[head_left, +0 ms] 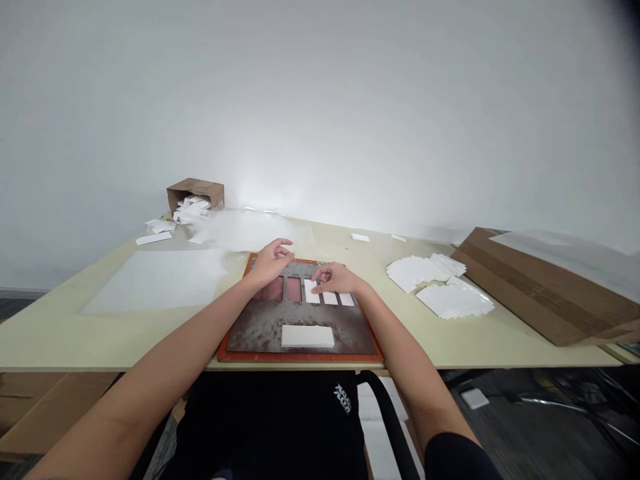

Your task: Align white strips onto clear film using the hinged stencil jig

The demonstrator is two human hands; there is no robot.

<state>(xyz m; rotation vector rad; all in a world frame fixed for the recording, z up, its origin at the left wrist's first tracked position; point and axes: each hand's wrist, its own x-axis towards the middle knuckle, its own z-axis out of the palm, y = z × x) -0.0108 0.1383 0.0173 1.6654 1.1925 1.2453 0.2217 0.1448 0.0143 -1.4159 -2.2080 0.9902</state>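
Note:
A dark metal plate with a row of rectangular slots lies on an orange-red board in front of me. White cards fill the right-hand slots, while those further left show a pinkish base. My right hand has its thumb and index finger at a white card in a middle slot, apparently gripping it. Over the plate's upper left, my left hand hovers with fingers curved, apart and empty. A stack of white cards rests on the plate's near part.
Fanned white cards lie right of the plate, beside a large cardboard box. Far left, a small open carton spills white pieces. A translucent sheet covers the left tabletop. A small white stack sits near the wall.

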